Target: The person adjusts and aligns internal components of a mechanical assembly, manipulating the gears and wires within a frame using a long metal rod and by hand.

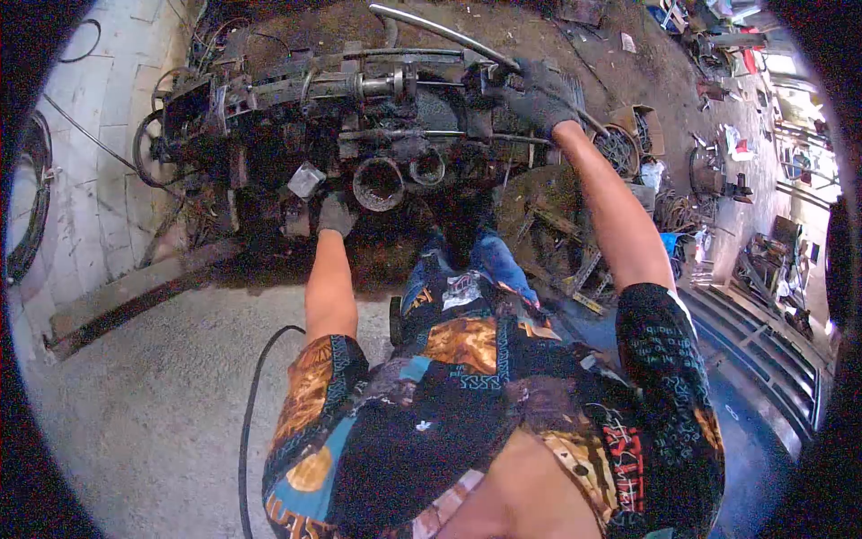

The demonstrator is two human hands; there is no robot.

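Observation:
A greasy dark machine [359,90], with horizontal shafts and clamping parts, stands in front of me. My right hand [541,97], in a dark grey glove, is closed around a long metal rod [449,36] at the machine's right end. The rod slopes from the upper left and shows again below the glove. At the machine's front, my left hand [337,216] wears a grey glove and sits just below a small pale box-like part [307,180]. Its fingers are hard to make out against the dark metal. Right of it are two round cups [378,184] with open tops.
A handwheel [148,148] is at the machine's left end. Coiled wire [615,148] and a cardboard box [648,130] lie to the right. A metal beam [144,292] and a black hose [254,395] are on the floor at left. Metal frames [763,350] lie at right.

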